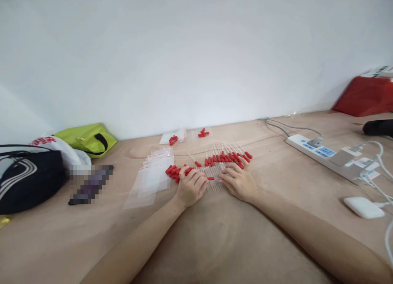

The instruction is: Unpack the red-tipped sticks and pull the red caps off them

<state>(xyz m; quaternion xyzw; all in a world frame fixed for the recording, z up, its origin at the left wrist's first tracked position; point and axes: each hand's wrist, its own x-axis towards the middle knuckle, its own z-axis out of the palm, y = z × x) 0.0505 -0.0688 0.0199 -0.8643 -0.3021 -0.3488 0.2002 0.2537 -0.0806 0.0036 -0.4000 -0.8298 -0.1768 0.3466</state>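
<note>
My left hand [192, 188] is closed in a pinch around the left end of a small red tube-shaped cap [211, 178]. From the cap's right end a thin pale stick [216, 178] runs into the closed fingers of my right hand [238, 181]. Cap and stick lie level, joined end to end or pressed together; I cannot tell which. Under and between both hands are several loose thin clear sticks [217, 187]. Beyond my right hand lies a row of red-capped sticks [222, 157]. Beside my left fingers is a pile of red caps [173, 171].
Clear plastic bags [150, 181] overlap at left; two bagged groups of red caps [173, 140] lie near the wall. A white power strip [325, 155] with cables and a white charger [364, 207] occupy the right. A green bag [87, 138] and black bag [33, 181] stand left.
</note>
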